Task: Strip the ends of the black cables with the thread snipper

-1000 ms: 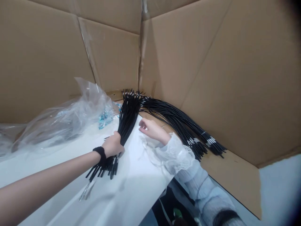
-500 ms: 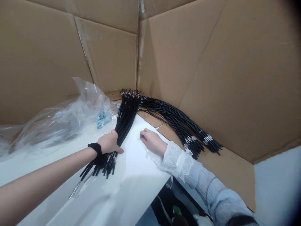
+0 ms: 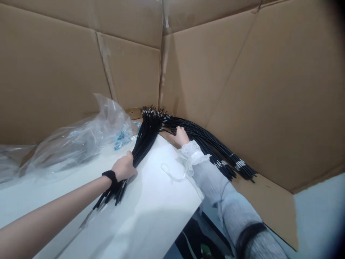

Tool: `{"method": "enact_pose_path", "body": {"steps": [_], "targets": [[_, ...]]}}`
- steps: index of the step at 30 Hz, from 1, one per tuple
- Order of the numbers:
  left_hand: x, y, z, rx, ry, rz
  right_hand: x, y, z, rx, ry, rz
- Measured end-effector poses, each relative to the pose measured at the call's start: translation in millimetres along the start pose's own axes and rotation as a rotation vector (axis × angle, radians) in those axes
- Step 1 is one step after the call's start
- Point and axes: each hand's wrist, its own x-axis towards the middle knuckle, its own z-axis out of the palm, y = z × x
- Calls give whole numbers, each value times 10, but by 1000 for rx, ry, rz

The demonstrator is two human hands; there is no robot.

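My left hand point(image 3: 124, 166) is wrapped round a thick bundle of black cables point(image 3: 147, 135) on the white tabletop point(image 3: 159, 194). The cables' far ends, with whitish bands, fan out in the corner; their near ends stick out below my wrist. My right hand point(image 3: 180, 136) is at the edge of a second bundle of black cables point(image 3: 207, 138), which curves away to the right. Its fingers are bent and pressed together; what they hold, if anything, is hidden. A thin white string point(image 3: 168, 171) lies in a loop between my hands.
Tall cardboard walls point(image 3: 229, 72) meet in a corner behind the cables. To the left lies a crumpled clear plastic bag point(image 3: 88, 133), with small blue-and-white pieces point(image 3: 122, 138) beside it. Bare cardboard point(image 3: 269, 201) extends at the right, and dark objects show below the table edge.
My right hand has moved forward from the white tabletop to the second cable bundle. My left hand keeps its hold on the first bundle. The camera view has shifted slightly.
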Motion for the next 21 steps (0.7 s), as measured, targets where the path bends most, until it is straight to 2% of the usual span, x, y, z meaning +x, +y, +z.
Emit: {"method": "enact_pose_path", "body": {"steps": [3, 7, 9, 11, 14, 17, 21], "targets": [[32, -61, -17, -132, -19, -10, -316, -161, 76, 170, -122, 15], [24, -126, -85, -376, -98, 3, -758, -472, 381, 448, -526, 86], [1, -152, -119, -499, -162, 25, -842, -603, 542, 585, -655, 125], [-20, -178, -148, -597, -219, 34, -832, -693, 654, 793, -744, 230], [-42, -211, -187, -693, -285, 21, -768, -763, 743, 1021, -766, 395], [-59, -207, -236, -741, -336, 38, -771, -810, 795, 1080, -703, 410], [-91, -132, -275, -808, -262, 150, -853, -882, 837, 1159, -626, 433]]}}
